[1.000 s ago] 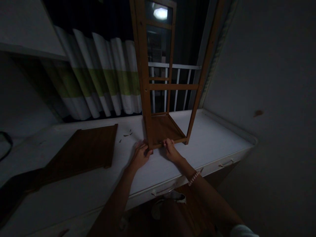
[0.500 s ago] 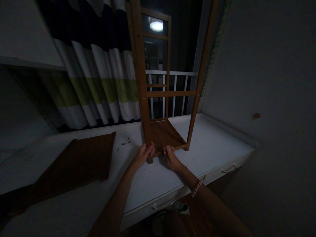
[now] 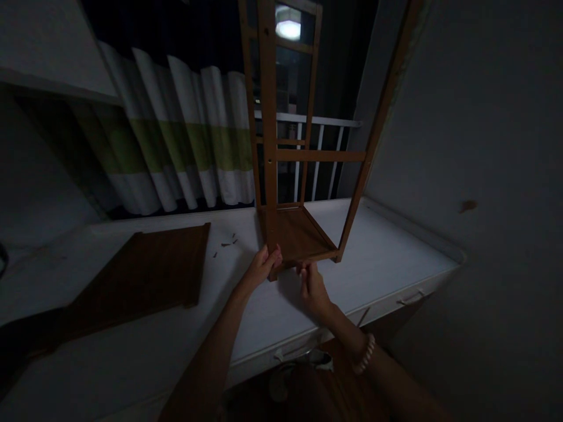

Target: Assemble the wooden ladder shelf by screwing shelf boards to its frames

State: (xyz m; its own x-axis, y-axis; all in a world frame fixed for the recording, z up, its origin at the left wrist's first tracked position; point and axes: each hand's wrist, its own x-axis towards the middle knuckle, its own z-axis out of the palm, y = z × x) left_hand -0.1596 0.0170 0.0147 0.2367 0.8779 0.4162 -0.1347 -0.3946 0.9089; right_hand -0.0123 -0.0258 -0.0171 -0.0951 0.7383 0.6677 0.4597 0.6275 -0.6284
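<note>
Tall frame [image 3: 268,117]: left hand [image 3: 263,266] wraps its front-left post low; right hand [image 3: 313,287] bunched at the front rail, pinch unclear. Looks stiff, light and tippy by far edge of desk [image 3: 387,258]; grip the posts low.

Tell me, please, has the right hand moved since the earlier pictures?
Yes: the right hand has drawn back off the wooden frame toward the front of the table.
</note>
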